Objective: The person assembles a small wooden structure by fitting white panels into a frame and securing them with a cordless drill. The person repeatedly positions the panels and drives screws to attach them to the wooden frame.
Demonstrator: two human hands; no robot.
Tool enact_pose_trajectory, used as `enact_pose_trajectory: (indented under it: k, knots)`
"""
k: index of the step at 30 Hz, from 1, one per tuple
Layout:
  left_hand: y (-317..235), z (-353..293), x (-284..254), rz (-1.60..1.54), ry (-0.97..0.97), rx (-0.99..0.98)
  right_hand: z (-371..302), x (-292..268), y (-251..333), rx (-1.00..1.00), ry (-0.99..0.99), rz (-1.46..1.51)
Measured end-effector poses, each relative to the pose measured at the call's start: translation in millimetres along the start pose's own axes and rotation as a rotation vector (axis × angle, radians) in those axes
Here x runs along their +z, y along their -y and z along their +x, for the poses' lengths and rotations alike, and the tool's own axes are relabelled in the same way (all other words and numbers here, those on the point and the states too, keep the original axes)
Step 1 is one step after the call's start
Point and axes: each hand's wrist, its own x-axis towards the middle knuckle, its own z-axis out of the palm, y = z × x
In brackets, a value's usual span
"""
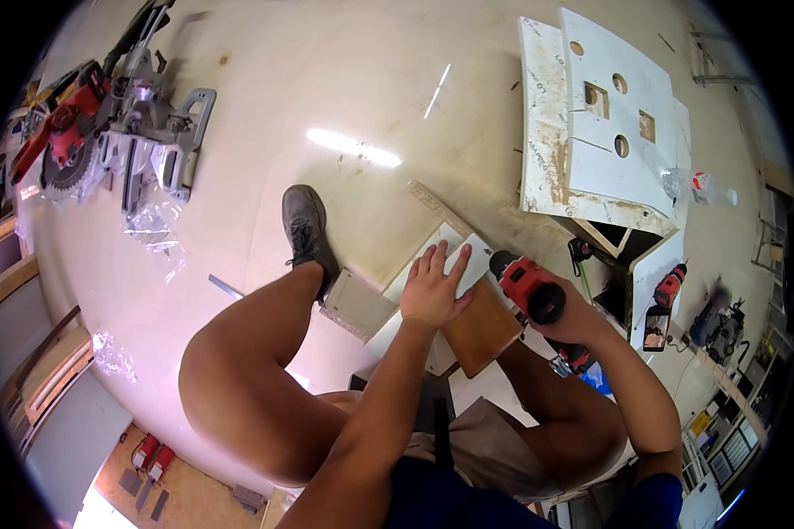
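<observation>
My left hand (434, 286) lies with spread fingers on a white-faced board (476, 258), its thumb by the top of a brown wooden panel (483, 333). The panel slants down toward my lap. My right hand (566, 310) is wrapped round the grip of a red and black cordless drill (529, 289), held just right of the boards. The drill's dark chuck points toward the white board; whether a bit touches the wood I cannot tell. A narrow raw-edged strip (437, 207) reaches away beyond my fingers, and a pale flat board (358, 305) lies left of them.
A mitre saw (123, 123) stands on the floor at far left. Stacked white panels (609, 115) with cut holes fill the far right, a plastic bottle (699, 187) beside them. Another red drill (670, 284) and a phone (656, 328) sit right of my arm.
</observation>
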Motion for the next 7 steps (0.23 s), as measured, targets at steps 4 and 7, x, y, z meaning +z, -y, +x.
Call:
enact_pose_trajectory:
  k: [4,7]
  knots:
    - [3.6,-3.0,-2.0,0.005,0.044,-0.005,2.1,-0.4,4.4,0.097,0.026,0.004]
    - [5.4,-5.0,-0.7,-0.022,0.071,-0.024,3.6,6.2,10.3,0.028,0.017,-0.077]
